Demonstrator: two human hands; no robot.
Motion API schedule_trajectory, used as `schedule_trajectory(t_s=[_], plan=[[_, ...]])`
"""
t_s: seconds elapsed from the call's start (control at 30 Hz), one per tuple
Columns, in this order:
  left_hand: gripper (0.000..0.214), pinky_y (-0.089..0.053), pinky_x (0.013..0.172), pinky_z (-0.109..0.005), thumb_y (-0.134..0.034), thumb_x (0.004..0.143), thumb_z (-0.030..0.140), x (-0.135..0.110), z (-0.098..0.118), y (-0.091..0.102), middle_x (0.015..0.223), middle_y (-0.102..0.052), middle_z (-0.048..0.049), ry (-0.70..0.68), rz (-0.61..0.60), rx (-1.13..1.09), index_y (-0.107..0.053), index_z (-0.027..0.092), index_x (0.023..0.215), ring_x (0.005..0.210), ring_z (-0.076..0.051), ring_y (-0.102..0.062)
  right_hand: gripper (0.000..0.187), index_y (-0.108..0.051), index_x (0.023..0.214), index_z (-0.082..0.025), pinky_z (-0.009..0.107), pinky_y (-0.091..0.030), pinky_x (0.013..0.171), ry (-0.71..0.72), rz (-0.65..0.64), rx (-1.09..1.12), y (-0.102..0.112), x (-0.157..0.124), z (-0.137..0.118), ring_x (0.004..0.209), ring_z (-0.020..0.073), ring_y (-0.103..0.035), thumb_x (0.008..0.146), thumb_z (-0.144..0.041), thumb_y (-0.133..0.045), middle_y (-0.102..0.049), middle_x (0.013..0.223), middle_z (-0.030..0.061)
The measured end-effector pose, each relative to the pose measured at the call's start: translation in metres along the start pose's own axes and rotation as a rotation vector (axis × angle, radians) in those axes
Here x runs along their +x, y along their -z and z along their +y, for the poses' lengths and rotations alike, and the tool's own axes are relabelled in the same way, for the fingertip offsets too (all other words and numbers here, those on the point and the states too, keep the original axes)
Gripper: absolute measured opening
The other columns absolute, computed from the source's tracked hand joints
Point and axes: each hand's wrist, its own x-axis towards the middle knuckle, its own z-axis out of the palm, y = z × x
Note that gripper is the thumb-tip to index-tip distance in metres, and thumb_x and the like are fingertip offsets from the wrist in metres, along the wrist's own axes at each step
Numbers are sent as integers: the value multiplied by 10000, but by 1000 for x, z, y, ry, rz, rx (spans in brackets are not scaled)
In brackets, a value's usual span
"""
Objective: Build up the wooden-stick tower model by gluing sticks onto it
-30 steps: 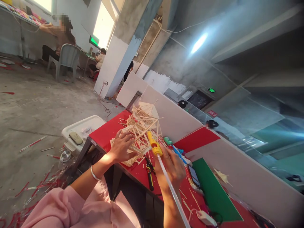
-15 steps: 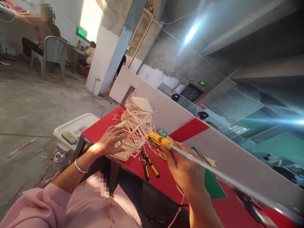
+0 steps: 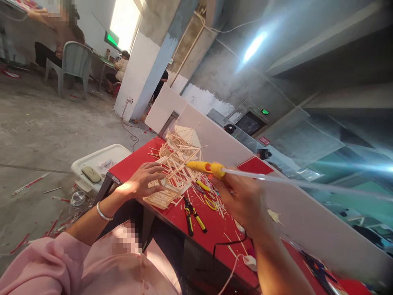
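Note:
A model built of thin wooden sticks [image 3: 176,162] stands on the red table top [image 3: 135,164]. My left hand [image 3: 143,182] rests on the model's near left side, fingers curled against the sticks. My right hand [image 3: 241,198] grips a yellow glue gun [image 3: 206,167] with a long clear glue stick [image 3: 276,180] trailing out to the right. The gun's tip points left at the model's upper sticks, touching or almost touching them.
Yellow-handled pliers [image 3: 192,215] and yellow scissors [image 3: 207,196] lie on the red table among loose sticks. A black cable [image 3: 229,243] and a white plug [image 3: 250,262] lie near the table's front edge. A white bin [image 3: 98,162] sits on the floor at left. White partition boards [image 3: 215,141] stand behind. People sit far left.
My right hand has lifted the glue gun and swung it level, its tip now at the model's upper sticks. The left hand has stayed on the model.

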Motion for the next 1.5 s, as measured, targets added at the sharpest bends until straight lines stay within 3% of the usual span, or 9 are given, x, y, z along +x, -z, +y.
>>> schedule_trajectory(t_s=[0.1,0.2,0.4,0.67,0.93,1.1,1.2,1.3,1.5], plan=[[320,-440,1045,-514,-647,879,432,0,-1,1,1278,-660,-110,14,26,2,-700,244,1132,1275,-305,-536,344,-720,863,-199,282,-323,587,12,-86,-95,-14,31,-4,665,167,-613,973,-431,-491,-702,725,55],[315,-461,1019,-511,-652,876,426,-2,-1,0,1254,-668,-119,6,35,1,-699,228,1116,1254,-308,-548,287,-702,865,-200,281,-293,602,31,-243,-116,-28,57,-9,736,170,-614,959,-399,-517,-718,842,55],[318,-467,1012,-494,-667,866,416,-3,0,-3,1236,-672,-125,-8,77,-23,-692,216,1113,1234,-303,-567,260,-679,864,-222,277,-257,579,-8,-460,-109,-31,76,-13,723,157,-595,955,-396,-509,-703,848,23],[392,-461,1014,-506,-664,861,451,-5,0,-6,1251,-658,-146,-2,76,-47,-666,207,1168,1265,-315,-544,307,-652,811,-220,273,-263,555,1,-288,-71,-39,76,-12,696,151,-584,963,-424,-481,-690,807,31],[375,-442,1055,-490,-667,862,427,-6,3,-7,1293,-644,-132,18,83,-59,-665,212,1169,1304,-299,-513,273,-684,850,-232,275,-294,558,4,-287,-54,-39,69,-5,696,162,-600,948,-418,-509,-708,827,28],[271,-401,1075,-514,-547,899,228,-7,3,-8,1412,-551,-112,111,181,0,-693,232,1127,1321,-293,-480,375,-696,869,-220,283,-286,542,-73,-120,-61,-29,70,3,625,158,-558,957,-501,-463,-657,721,38],[466,-404,1068,-507,-498,755,38,-8,-3,-13,1411,-542,-97,134,240,25,-691,235,1131,1319,-279,-476,378,-690,849,-219,284,-278,541,-69,-149,-58,-30,72,3,620,156,-550,956,-506,-469,-650,719,33],[605,-412,1058,-519,-475,624,-17,-11,-10,-20,1412,-536,-97,123,216,46,-689,239,1129,1317,-285,-478,341,-687,847,-218,281,-279,549,-48,-177,-58,-38,73,-1,640,155,-559,958,-473,-488,-666,750,30],[680,-429,1047,-524,-455,591,-14,-14,-18,-25,1391,-553,-110,105,175,43,-674,242,1182,1316,-282,-488,337,-681,850,-217,273,-288,556,-21,-158,-57,-40,76,-5,665,151,-576,964,-464,-483,-678,767,33]])
